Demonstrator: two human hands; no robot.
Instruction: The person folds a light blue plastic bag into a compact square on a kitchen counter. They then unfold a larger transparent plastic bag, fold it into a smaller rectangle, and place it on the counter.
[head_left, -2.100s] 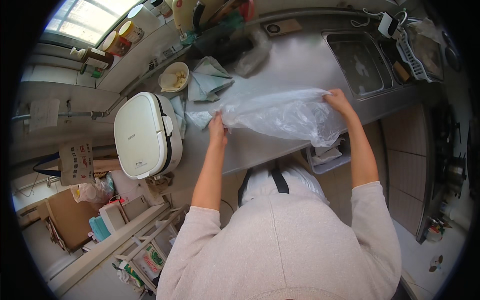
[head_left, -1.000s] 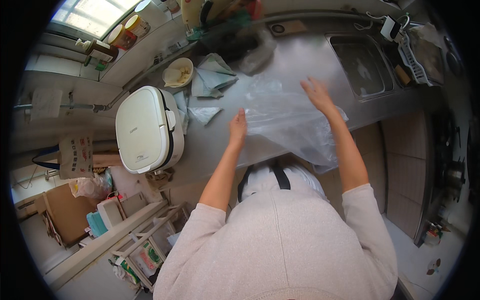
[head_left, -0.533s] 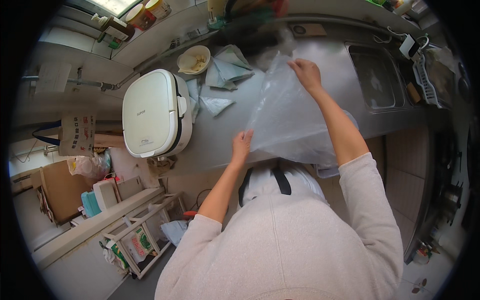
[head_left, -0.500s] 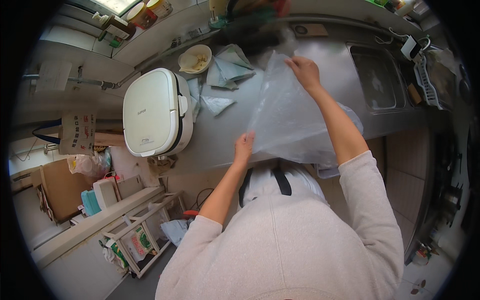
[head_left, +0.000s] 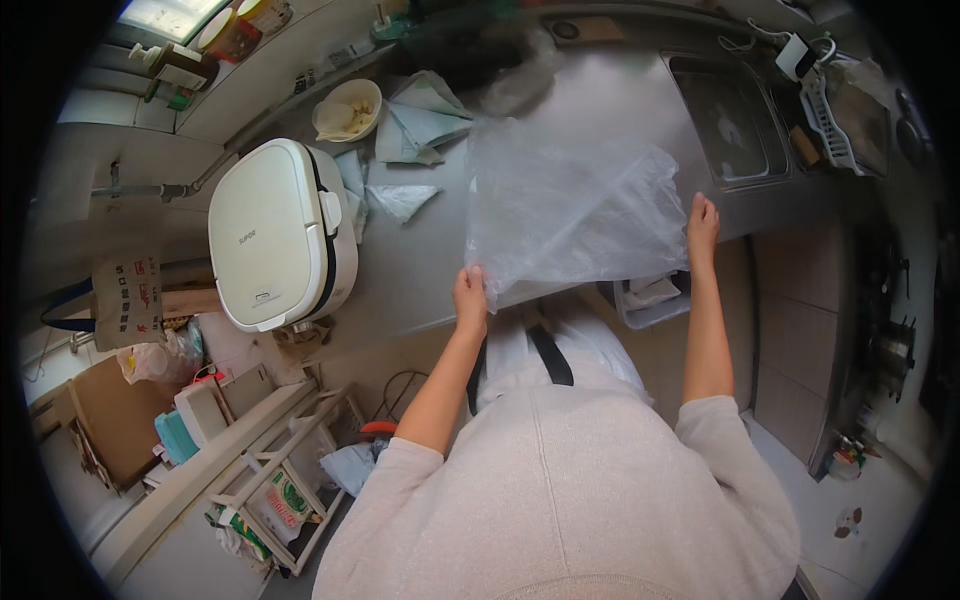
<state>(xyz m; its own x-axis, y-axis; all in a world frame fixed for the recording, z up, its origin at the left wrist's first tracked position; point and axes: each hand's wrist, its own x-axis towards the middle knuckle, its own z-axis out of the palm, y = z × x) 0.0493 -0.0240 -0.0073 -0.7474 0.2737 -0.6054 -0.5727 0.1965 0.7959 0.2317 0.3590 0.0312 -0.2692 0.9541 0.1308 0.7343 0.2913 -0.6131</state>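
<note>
A see-through plastic bag (head_left: 580,210) lies spread and wrinkled over the steel counter in front of me. My left hand (head_left: 470,298) pinches its near left corner at the counter's edge. At the bag's right side, my right hand (head_left: 702,228) has its fingers curled in against the edge of the plastic. Folded pale blue-green packets (head_left: 425,115) rest beyond the bag on the left, with a smaller triangular folded one (head_left: 403,200) closer to me.
A white lidded appliance (head_left: 270,235) stands on the counter's left. Behind it sits a bowl (head_left: 348,110) with pale pieces inside. The sink (head_left: 728,125) and a white rack (head_left: 828,125) are at the right. Below the counter edge shows a grey bin (head_left: 655,310).
My right hand has come down toward me and to the right, from the bag's far corner to its near right side. The bag now lies flatter; my left hand still grips its corner.
</note>
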